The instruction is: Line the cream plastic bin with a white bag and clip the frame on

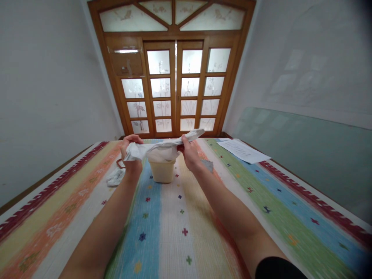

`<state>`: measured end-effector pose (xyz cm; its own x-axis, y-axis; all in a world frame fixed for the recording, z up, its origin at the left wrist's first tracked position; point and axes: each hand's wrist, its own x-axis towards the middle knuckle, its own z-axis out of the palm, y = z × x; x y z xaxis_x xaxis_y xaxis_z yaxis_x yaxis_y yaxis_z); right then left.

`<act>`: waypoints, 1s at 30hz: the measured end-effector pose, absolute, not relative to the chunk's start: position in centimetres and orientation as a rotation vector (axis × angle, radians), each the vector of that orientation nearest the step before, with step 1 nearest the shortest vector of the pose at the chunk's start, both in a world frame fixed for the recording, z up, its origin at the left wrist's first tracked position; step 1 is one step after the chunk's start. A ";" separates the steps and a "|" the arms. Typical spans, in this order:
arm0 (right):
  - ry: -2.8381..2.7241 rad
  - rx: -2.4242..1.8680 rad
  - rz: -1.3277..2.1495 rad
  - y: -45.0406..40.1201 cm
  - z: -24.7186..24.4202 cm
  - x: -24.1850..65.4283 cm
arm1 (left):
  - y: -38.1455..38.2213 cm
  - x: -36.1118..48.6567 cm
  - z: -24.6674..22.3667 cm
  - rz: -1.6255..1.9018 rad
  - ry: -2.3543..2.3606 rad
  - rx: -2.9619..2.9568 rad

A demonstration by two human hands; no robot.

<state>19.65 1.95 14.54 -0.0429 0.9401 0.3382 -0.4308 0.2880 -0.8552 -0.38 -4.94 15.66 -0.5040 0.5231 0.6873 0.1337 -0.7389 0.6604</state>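
Observation:
A thin white plastic bag (pixel 162 146) is stretched between my two hands, over the top of a small cream-coloured bin (pixel 162 172). My left hand (pixel 131 153) is closed on the bunched left end of the bag, with some fingers partly behind it. At the bag's right side, my right hand (pixel 188 152) pinches it, and a loose end sticks out past the fingers. The bin stands upright on the striped cloth, its upper rim mostly covered by the bag.
A crumpled whitish bundle (pixel 115 177) lies left of the bin, beside my left forearm. Behind my right wrist is a grey piece (pixel 207 165). Printed paper sheets (pixel 244 151) lie on the striped tablecloth (pixel 174 232) at the far right.

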 end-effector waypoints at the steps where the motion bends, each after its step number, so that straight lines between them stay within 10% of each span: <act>1: -1.138 -0.591 1.231 1.6 14.7 19.6 | -5.5 -0.2 16.3 2.328 0.971 1.462; 10: -1.396 -0.504 1.131 -1.5 15.5 19.1 | -9.5 2.7 18.5 1.315 1.608 2.316; 30: -1.796 -0.489 0.638 -2.7 15.9 19.3 | -5.7 1.4 15.8 1.816 1.332 1.559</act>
